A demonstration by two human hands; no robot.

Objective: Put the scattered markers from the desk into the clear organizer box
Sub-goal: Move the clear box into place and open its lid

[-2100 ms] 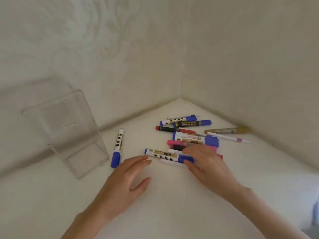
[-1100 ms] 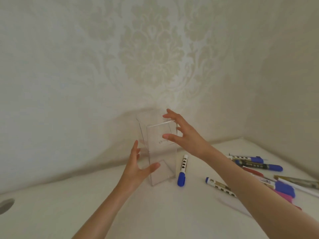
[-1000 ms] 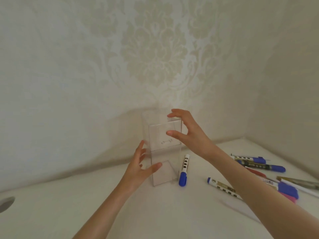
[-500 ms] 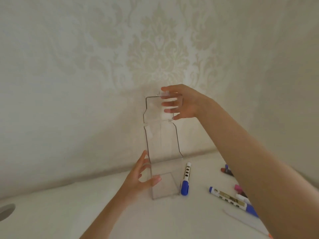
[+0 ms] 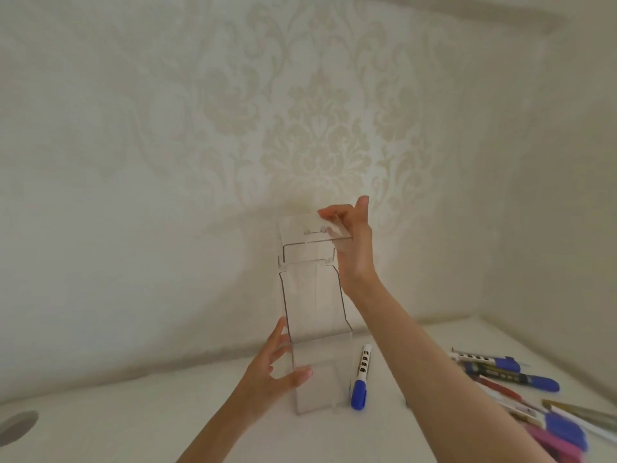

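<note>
The clear organizer box stands upright on the white desk against the wall. My left hand grips its lower part, thumb on the front face. My right hand holds the clear lid by its right edge, lifted just above the box's top. A white marker with a blue cap lies on the desk right beside the box. Several more markers, blue, red, pink and gold, lie scattered at the right, partly hidden by my right forearm.
Patterned wallpaper rises directly behind the box, and a side wall closes the desk corner at the right. A round grey hole sits in the desk at the far left edge.
My right hand has raised the lid further off the box top and tilted it flatter. My left hand stays on the box base. The view has shifted slightly left, showing more markers.
</note>
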